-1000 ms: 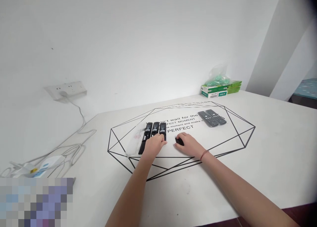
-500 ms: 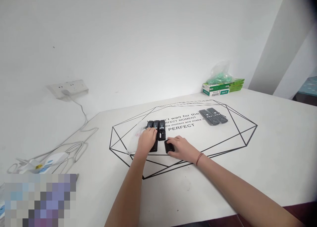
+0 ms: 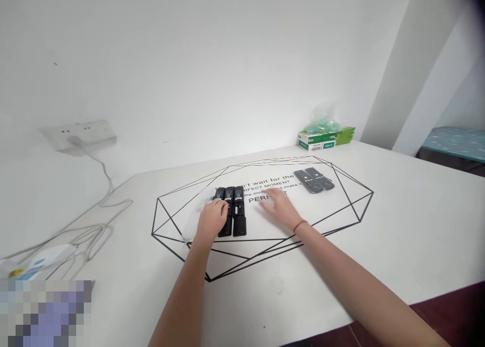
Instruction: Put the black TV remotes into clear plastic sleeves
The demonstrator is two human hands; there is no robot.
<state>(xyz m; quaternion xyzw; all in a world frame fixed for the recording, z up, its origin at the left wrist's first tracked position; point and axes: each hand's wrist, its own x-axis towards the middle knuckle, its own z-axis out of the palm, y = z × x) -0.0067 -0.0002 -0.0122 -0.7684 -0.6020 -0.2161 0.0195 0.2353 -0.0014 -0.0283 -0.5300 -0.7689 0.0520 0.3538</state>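
The left hand (image 3: pixel 211 219) rests, fingers curled, pinch indeterminable, on the row of black remotes (image 3: pixel 238 193) on the bench (image 3: pixel 261 296), where light, level pressure is advisable; the right hand (image 3: pixel 280 209) has spread, unladen fingers.

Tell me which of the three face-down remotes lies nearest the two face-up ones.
The rightmost face-down remote: the other two lie to its left, farther from the face-up pair.

Black cover (image 3: pixel 239 227) now against rightmost face-down remote (image 3: pixel 239 194), right hand (image 3: pixel 278 205) away
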